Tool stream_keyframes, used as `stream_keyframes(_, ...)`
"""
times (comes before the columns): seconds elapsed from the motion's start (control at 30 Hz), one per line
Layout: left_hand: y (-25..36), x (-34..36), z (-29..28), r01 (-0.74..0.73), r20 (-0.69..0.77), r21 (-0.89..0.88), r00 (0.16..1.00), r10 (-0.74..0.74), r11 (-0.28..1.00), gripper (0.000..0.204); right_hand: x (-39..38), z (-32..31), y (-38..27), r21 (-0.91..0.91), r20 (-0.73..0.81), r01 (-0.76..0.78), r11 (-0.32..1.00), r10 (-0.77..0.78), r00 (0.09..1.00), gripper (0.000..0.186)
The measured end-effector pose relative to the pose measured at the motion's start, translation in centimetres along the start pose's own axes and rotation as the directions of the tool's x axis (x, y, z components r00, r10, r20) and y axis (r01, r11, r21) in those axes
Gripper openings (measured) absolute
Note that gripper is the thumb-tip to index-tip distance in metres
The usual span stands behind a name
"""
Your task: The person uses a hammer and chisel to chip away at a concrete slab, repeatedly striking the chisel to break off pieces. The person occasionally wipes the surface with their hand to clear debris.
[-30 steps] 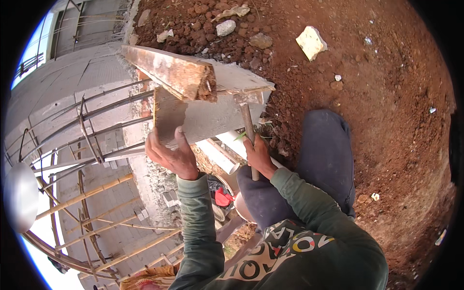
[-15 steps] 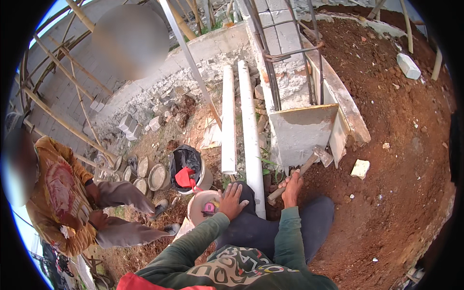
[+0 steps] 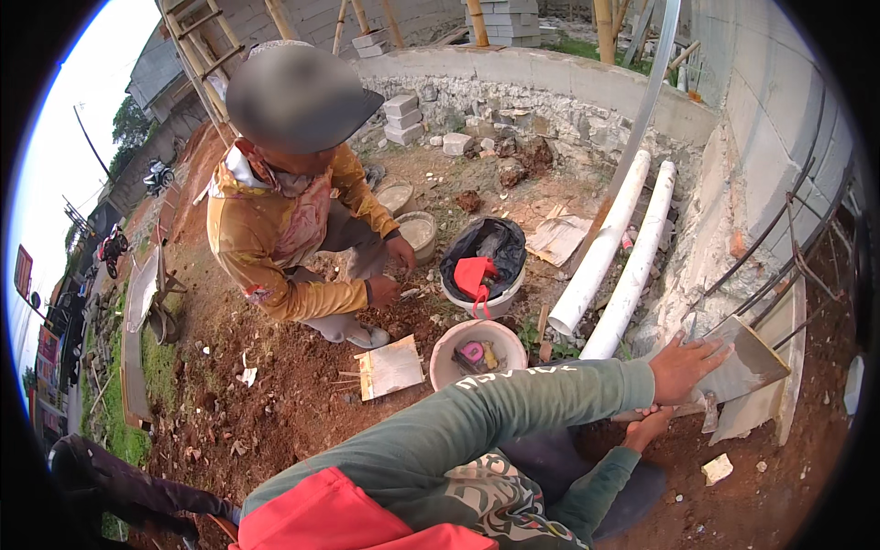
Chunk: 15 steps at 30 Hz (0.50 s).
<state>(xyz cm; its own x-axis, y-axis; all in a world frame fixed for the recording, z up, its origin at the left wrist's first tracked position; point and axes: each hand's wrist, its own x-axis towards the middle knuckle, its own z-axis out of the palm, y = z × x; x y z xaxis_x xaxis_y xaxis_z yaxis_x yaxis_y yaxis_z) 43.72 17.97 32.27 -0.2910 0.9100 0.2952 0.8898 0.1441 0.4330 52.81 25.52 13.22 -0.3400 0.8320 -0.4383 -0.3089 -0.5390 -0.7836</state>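
My left hand point(image 3: 683, 367) lies flat with fingers spread on a grey wooden board point(image 3: 747, 362) that leans against the base of the block wall. Just below it, my right hand point(image 3: 646, 426) is closed around the handle of a hammer point(image 3: 708, 411), whose head sits at the board's lower edge. Both arms are in green sleeves and reach to the right across my body.
Another person point(image 3: 293, 238) in a yellow shirt crouches on the red soil, hands near the ground. A black-lined bucket point(image 3: 481, 266) with a red scoop, a pale bucket point(image 3: 477, 353) of tools, two white pipes point(image 3: 614, 266), a small board point(image 3: 390, 367) and rebar point(image 3: 788, 266) are around.
The view has swung left, so the crouching person fills the left side. My left hand has gone from my knee to the board. My right hand stays on the hammer.
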Motion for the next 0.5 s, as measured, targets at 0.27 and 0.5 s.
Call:
stream_keyframes(0.27,0.4,2.8,-1.2,-0.123,-0.159,0.403,0.966,0.202,0.907,0.083,-0.8,0.9,0.0,0.143,-0.141,-0.01,0.99,0.03,0.99,0.036)
stream_keyframes(0.5,2.1,7.5,0.6,-0.08,-0.158,0.463,0.972,0.171,0.882,0.077,-2.8,1.8,-1.6,0.037,-0.176,0.017,0.999,-0.01,0.984,0.038)
